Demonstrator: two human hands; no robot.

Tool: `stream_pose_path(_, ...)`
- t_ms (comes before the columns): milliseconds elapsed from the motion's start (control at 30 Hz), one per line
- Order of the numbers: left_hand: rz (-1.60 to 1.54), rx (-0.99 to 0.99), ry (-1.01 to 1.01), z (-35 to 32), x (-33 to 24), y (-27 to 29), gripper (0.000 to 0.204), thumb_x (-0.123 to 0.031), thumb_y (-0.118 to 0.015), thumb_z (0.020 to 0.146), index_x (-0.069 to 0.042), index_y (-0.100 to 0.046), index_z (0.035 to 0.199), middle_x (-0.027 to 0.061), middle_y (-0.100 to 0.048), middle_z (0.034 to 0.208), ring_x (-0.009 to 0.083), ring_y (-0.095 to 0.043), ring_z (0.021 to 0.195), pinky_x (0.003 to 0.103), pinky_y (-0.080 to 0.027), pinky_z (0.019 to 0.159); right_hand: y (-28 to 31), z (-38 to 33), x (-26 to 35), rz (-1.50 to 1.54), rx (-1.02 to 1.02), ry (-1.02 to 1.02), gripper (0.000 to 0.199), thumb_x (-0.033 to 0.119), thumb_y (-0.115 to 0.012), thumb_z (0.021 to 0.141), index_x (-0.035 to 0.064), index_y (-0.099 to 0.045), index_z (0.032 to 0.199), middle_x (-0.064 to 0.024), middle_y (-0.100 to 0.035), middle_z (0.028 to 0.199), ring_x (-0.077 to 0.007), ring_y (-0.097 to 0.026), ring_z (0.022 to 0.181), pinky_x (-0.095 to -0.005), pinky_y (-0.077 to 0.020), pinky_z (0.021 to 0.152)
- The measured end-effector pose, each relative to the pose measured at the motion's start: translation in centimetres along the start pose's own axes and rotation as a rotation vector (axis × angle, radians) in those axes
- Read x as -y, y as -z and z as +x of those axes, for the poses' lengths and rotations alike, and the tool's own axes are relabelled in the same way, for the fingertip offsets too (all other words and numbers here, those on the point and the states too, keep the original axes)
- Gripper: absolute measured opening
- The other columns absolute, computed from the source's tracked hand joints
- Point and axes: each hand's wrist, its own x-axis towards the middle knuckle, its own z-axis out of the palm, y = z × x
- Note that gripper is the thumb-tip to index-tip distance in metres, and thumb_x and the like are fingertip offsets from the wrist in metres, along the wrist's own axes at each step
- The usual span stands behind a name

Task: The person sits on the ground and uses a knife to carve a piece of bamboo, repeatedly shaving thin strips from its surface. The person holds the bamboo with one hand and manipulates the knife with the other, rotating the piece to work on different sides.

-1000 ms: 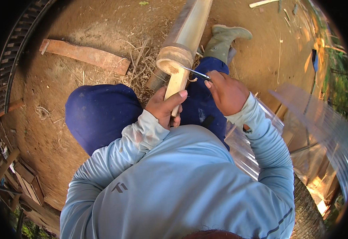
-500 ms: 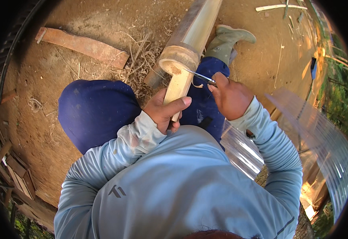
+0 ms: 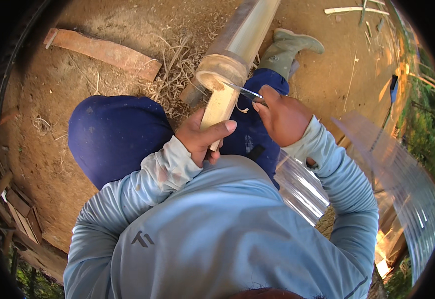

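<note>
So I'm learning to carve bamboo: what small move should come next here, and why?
Probably draw the knife a little further along the bamboo piece: the right hand has the blade laid on its edge, a thin shaving curls below, and the left hand steadies it.

A pale blue long-sleeved shirt (image 3: pixel 217 229) with a small dark chest mark, dark blue trousers (image 3: pixel 115 137), an olive-green rubber boot (image 3: pixel 290 50).
</note>
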Motion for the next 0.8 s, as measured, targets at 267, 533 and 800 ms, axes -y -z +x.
stream_pose_path(267, 0.004, 0.003, 0.067, 0.4, -0.3, 0.3, 0.044, -0.034, -0.072, 0.089, -0.012, -0.052, 0.120, 0.0013, -0.050, 0.081, 0.0102, -0.046, 0.061, 0.024, -0.041, 0.050, -0.3, 0.5, -1.6, 0.130, -0.054, 0.106, 0.021, 0.024, -0.056, 0.099, 0.0043, -0.050, 0.099, -0.0218, -0.063, 0.076, -0.0438, -0.062, 0.074, -0.0513, -0.0477, 0.063)
stream_pose_path(533, 0.016, 0.066, 0.061, 0.9, -0.7, 0.4, 0.048, -0.038, -0.069, 0.091, -0.006, -0.051, 0.122, 0.0114, -0.062, 0.107, 0.0193, -0.066, 0.090, 0.036, -0.057, 0.075, -1.4, -2.3, -2.0, 0.052, -0.157, 0.001, 0.022, 0.027, -0.054, 0.099, 0.0060, -0.049, 0.096, -0.0210, -0.062, 0.076, -0.0440, -0.061, 0.073, -0.0511, -0.0463, 0.061)
stream_pose_path(800, 0.025, 0.080, 0.045, 1.7, -0.7, -0.2, 0.049, -0.036, -0.069, 0.088, -0.003, -0.051, 0.120, 0.0130, -0.066, 0.102, 0.0146, -0.059, 0.071, 0.029, -0.051, 0.060, -0.3, -2.0, -1.6, 0.037, -0.129, -0.006, 0.020, 0.022, -0.059, 0.097, 0.0048, -0.050, 0.098, -0.0211, -0.059, 0.076, -0.0433, -0.060, 0.071, -0.0501, -0.0452, 0.061)
